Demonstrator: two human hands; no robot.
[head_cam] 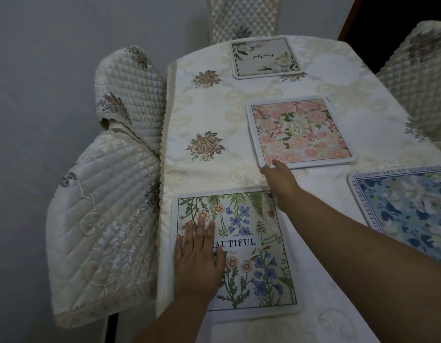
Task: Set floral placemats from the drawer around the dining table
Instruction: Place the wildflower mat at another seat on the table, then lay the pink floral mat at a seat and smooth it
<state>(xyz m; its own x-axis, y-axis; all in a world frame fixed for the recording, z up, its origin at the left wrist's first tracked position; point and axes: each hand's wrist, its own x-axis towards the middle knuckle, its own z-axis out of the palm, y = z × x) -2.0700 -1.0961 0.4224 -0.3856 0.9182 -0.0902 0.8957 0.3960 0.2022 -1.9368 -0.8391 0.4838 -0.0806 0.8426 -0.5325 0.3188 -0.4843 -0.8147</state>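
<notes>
Left hand (198,258) lies flat on the daisy mat (235,251); right hand (280,179), fingers extended, touches the pink mat (302,131) (thin, limp, likely best slid by its edge).

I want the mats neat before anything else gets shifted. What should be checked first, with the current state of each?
1. Left hand flat on the BEAUTIFUL wildflower placemat: ok.
2. Right hand reaches the near corner of the pink rose placemat: ok; grip cannot tell.
3. Pink placemat square to the table: not ok, it sits rotated.
4. White peony placemat at the far end, by its chair: ok.
5. Blue cherry-blossom placemat fully on the tablecloth: cannot tell, cut off by the frame.
</notes>
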